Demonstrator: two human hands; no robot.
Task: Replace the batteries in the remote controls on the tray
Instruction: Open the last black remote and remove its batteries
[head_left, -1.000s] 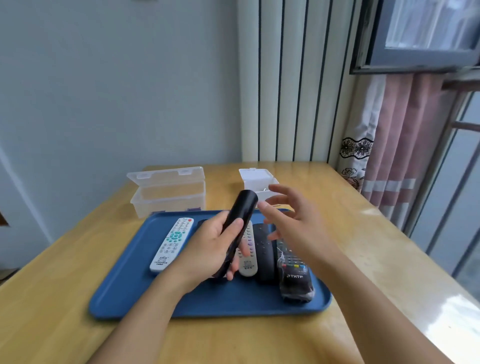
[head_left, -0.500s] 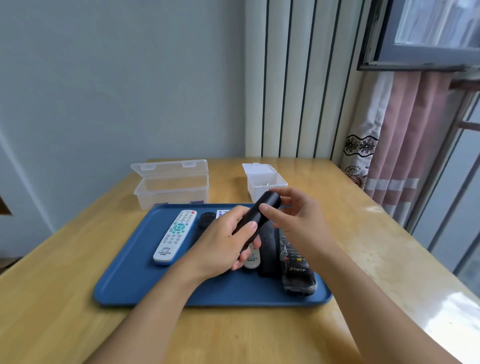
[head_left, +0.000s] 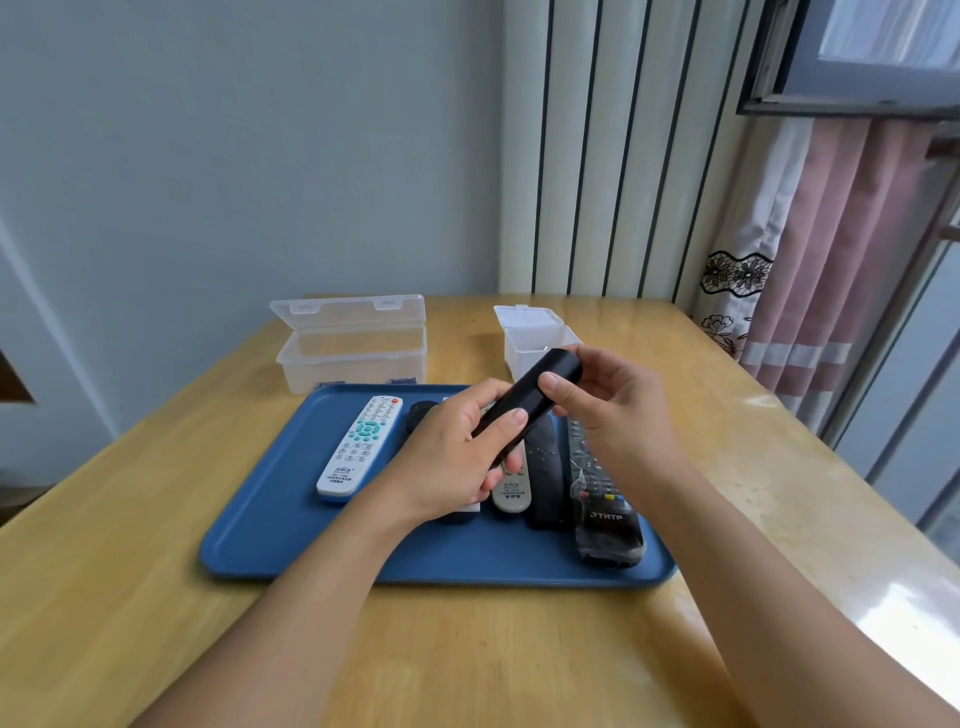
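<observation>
Gripping black remote (head_left: 530, 402) above tray (head_left: 270, 525): left hand (head_left: 457, 462) fingers curled, right hand (head_left: 618, 410) pinching.

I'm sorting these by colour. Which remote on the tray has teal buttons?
The white remote lying farthest left on the blue tray; the others on the tray are grey or black, none with teal buttons.

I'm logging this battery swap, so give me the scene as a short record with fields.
held: black remote, lifted above the tray
left hand: grips its near end
right hand: pinches its far end
tray: blue, holds white remote and others
behind tray: clear box, small white box, both open
surface: table
</observation>
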